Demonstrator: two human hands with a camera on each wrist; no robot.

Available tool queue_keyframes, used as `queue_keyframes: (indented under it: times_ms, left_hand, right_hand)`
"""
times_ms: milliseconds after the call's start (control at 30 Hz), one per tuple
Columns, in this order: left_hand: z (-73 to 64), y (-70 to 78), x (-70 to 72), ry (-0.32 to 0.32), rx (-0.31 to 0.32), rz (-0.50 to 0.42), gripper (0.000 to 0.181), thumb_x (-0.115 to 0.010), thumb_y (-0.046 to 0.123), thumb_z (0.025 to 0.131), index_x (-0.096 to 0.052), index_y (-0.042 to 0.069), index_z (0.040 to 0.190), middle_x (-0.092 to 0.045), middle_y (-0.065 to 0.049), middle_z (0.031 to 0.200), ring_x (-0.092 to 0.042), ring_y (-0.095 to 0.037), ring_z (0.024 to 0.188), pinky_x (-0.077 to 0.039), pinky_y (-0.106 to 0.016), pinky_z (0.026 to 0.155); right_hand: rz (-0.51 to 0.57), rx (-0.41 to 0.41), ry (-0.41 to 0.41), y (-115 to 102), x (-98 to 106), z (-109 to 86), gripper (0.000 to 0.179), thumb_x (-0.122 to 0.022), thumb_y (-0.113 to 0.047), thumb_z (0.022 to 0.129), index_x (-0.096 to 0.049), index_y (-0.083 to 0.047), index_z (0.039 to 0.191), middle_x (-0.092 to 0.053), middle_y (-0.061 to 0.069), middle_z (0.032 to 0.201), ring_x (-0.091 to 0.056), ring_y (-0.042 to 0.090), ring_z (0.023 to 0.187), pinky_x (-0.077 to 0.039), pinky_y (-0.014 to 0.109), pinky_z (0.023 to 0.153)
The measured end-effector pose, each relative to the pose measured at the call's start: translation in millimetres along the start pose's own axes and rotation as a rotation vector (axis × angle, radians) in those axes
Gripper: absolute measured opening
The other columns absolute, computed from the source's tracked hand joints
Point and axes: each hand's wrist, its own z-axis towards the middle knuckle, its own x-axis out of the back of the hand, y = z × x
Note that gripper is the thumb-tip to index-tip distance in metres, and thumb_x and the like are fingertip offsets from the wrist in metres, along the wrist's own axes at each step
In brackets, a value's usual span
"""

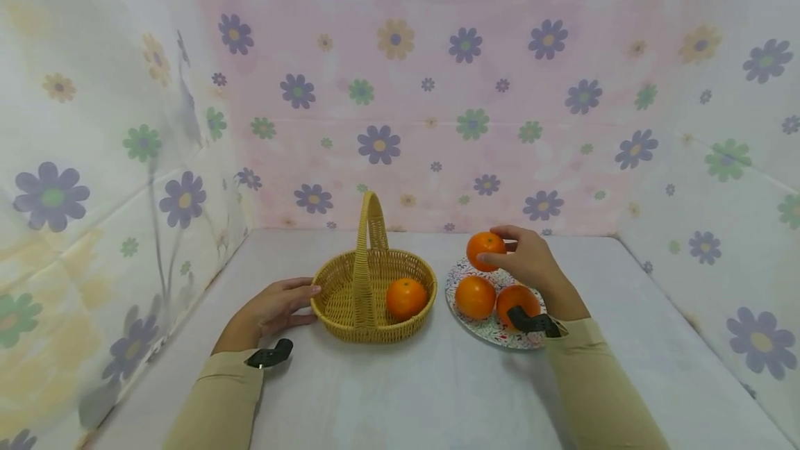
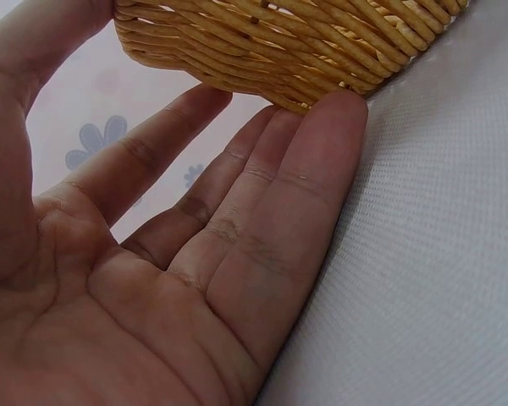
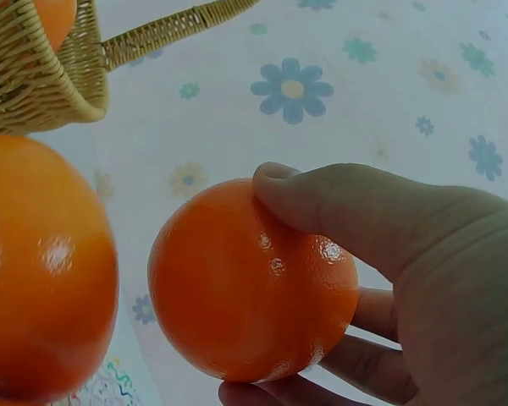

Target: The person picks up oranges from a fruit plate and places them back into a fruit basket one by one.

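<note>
My right hand [image 1: 530, 259] pinches an orange [image 1: 485, 251] between thumb and fingers above the back of a speckled plate [image 1: 459, 276]. Two more oranges lie on that plate, one at the left [image 1: 475, 297] and one at the right [image 1: 515, 303], the latter partly covered by the black wrist camera. To the left stands a yellow wicker basket [image 1: 331, 328] with an upright handle; an orange [image 1: 406, 299] rests in its right side. My left hand [image 1: 284, 305] touches the basket's left side, its fingers mostly straight against the weave [image 2: 279, 51].
A white cloth covers the table [image 1: 387, 394]. Flower-patterned cloth walls enclose it at the back [image 1: 425, 158], left [image 1: 94, 228] and right [image 1: 719, 228]. The basket's tall handle [image 1: 364, 255] rises over its middle, and a narrow gap separates basket and plate.
</note>
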Motion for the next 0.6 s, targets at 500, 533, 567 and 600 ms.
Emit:
queue_keyframes:
  times_ms: [500, 533, 567, 600]
  left_hand:
    - [0.7, -0.2, -1.7, 0.003, 0.0, -0.014, 0.075, -0.075, 0.03, 0.097, -0.038, 0.001, 0.156, -0.049, -0.019, 0.156, -0.062, -0.025, 0.128, -0.059, -0.049, 0.101]
    - [0.5, -0.4, -1.5, 0.0, -0.002, -0.009, 0.075, -0.074, 0.031, 0.097, -0.038, 0.001, 0.156, -0.048, -0.019, 0.157, -0.062, -0.025, 0.128, -0.059, -0.049, 0.101]
    - [0.3, -0.4, -1.4, -0.001, -0.004, -0.006, 0.076, -0.074, 0.031, 0.097, -0.037, 0.0, 0.156, -0.048, -0.02, 0.157, -0.062, -0.025, 0.129, -0.059, -0.049, 0.101]
    - [0.2, -0.4, -1.2, -0.004, -0.004, -0.004, 0.077, -0.074, 0.032, 0.097, -0.036, 0.0, 0.156, -0.047, -0.02, 0.157, -0.061, -0.025, 0.13, -0.059, -0.049, 0.101]
  right_hand:
    - [0.083, 0.111, -0.008, -40.1, -15.1, -2.0, 0.068, -0.085, -0.047, 0.084, -0.061, -0.02, 0.141, -0.066, 0.005, 0.133, -0.063, 0.031, 0.122, -0.062, 0.044, 0.092]
    - [0.087, 0.112, -0.01, -42.6, -16.5, -2.3, 0.068, -0.085, -0.048, 0.084, -0.061, -0.02, 0.141, -0.066, 0.004, 0.133, -0.063, 0.03, 0.122, -0.062, 0.044, 0.092]
    - [0.091, 0.112, -0.012, -44.9, -17.9, -2.2, 0.069, -0.085, -0.048, 0.083, -0.062, -0.02, 0.141, -0.067, 0.004, 0.133, -0.063, 0.03, 0.122, -0.061, 0.044, 0.092]
    - [0.095, 0.118, -0.01, -47.0, -19.2, -2.1, 0.07, -0.086, -0.049, 0.082, -0.062, -0.02, 0.141, -0.067, 0.004, 0.132, -0.064, 0.029, 0.121, -0.062, 0.043, 0.092]
